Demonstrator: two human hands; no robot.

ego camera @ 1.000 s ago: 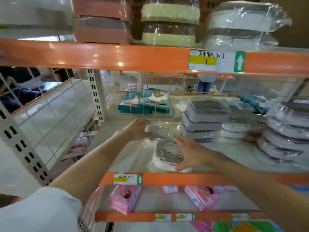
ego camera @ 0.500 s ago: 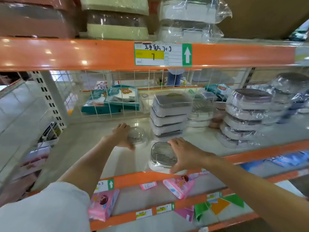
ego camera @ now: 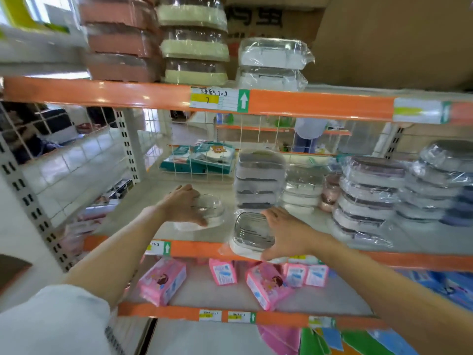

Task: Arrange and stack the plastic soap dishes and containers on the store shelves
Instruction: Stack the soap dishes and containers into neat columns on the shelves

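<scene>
Since a second ago, both hands have slid their dishes toward the shelf's front edge, and the view has tilted up to take in more of the upper shelf.

A person's left hand point(ego camera: 188, 206) curls over a clear-lidded, white-based plastic soap dish in wrap point(ego camera: 204, 213), fingers draped across its top and thumb at its near side, grasping it on the pale middle shelf point(ego camera: 158, 201). The right hand point(ego camera: 286, 230) cups the right side of a second white soap dish with a ribbed grey insert point(ego camera: 249, 233), thumb hooked under its near corner, fingers along its far edge. This dish sits at the very front, overhanging the orange shelf rail point(ego camera: 194, 248).

Just behind the right hand stands a tall stack of grey-lidded white plastic containers point(ego camera: 259, 180). Further right are a shorter pile of clear-topped dishes point(ego camera: 303, 188) and larger wrapped grey stacks point(ego camera: 368, 190).

The step in hand looks like gathering the two loose dishes to stack them. To do it well, the overhanging dish should probably be drawn back from the rail first, as its slippery wrap could let it slide off. Lifting one dish squarely and lowering it flat onto the other, edges aligned, would keep the pile steady. The right hand should move gently so it does not nudge the tall stack.
</scene>
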